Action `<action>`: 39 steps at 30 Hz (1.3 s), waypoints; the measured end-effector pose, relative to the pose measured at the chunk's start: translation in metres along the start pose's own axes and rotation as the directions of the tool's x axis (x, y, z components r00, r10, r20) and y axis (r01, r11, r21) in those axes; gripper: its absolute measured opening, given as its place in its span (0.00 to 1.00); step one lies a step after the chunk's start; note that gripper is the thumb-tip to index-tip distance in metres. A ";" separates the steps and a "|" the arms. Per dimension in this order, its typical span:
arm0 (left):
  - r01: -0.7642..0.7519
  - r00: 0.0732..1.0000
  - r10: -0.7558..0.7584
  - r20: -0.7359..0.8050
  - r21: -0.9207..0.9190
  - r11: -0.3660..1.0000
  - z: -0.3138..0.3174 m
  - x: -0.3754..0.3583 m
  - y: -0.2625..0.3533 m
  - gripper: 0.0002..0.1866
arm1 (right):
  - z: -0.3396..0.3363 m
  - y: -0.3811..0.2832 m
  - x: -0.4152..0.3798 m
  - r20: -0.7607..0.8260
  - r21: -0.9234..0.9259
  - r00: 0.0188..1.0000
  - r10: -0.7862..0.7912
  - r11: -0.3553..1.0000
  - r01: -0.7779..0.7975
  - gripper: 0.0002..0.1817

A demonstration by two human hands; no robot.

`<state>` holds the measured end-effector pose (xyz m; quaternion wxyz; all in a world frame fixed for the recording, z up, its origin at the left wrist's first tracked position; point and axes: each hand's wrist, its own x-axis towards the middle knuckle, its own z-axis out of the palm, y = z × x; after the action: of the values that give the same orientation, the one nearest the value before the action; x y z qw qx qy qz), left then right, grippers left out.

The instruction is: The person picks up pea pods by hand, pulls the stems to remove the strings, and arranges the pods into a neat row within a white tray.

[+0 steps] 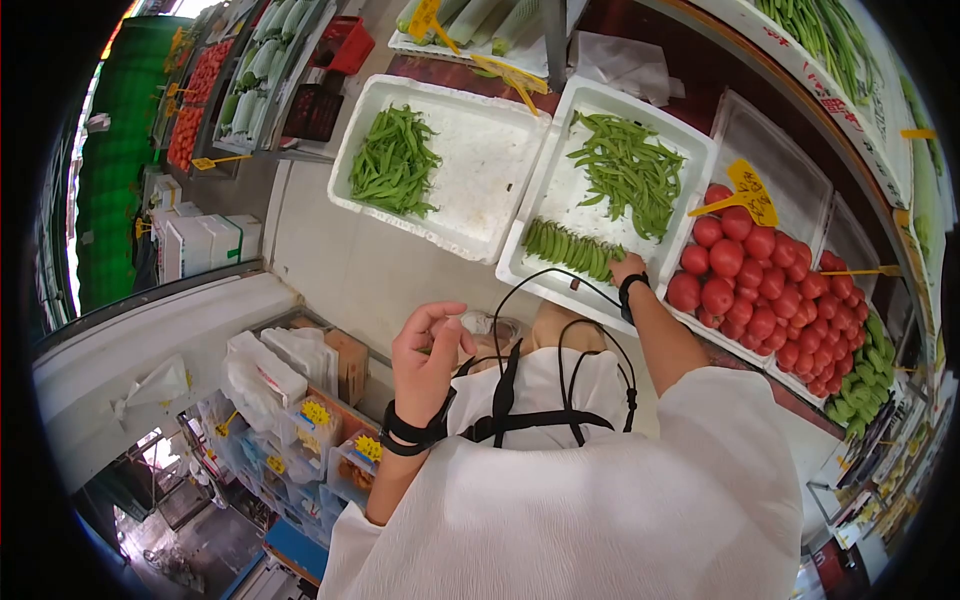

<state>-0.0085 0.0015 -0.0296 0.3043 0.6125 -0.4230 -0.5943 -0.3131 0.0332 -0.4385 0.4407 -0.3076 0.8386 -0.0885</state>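
Note:
My right hand [628,268] is at the right end of a neat row of green pea pods [568,249], along the near side of a white foam box [575,207]. Its fingers are bent down against the last pods, and what they pinch is too small to name. A loose pile of pods [632,172] lies farther back in that box. My left hand [428,345] is raised in front of my body, fingers curled towards the thumb, with a small bit of green showing at the palm. Another foam box [483,160] to the left holds a heap of pods [392,162].
Red tomatoes [745,270] fill a tray right of my right hand, with a yellow price tag [750,195] above. Green vegetables [868,375] lie beyond them. Clear bins [310,430] stand at lower left. Long gourds [480,22] sit at the back. Black cords hang at my chest.

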 end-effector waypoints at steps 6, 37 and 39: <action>-0.027 1.000 0.027 0.010 -0.005 1.000 -0.001 -0.001 -0.003 0.10 | 0.032 0.031 0.025 -0.097 -0.099 0.994 -0.044 0.994 0.034 0.16; 0.043 0.955 0.268 0.125 -0.955 0.292 -0.025 0.005 0.015 0.19 | -0.143 -0.248 -0.274 0.235 0.783 0.608 -0.758 0.518 0.343 0.07; 0.018 0.961 0.256 0.103 -0.949 0.315 -0.024 0.001 0.023 0.19 | -0.138 -0.259 -0.292 0.182 0.769 0.476 -0.861 0.426 0.477 0.09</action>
<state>0.0110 -0.0128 -0.0073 0.5940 0.2132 -0.0755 -0.7720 -0.1862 -0.0160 -0.0475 0.6573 -0.4777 0.3780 -0.4436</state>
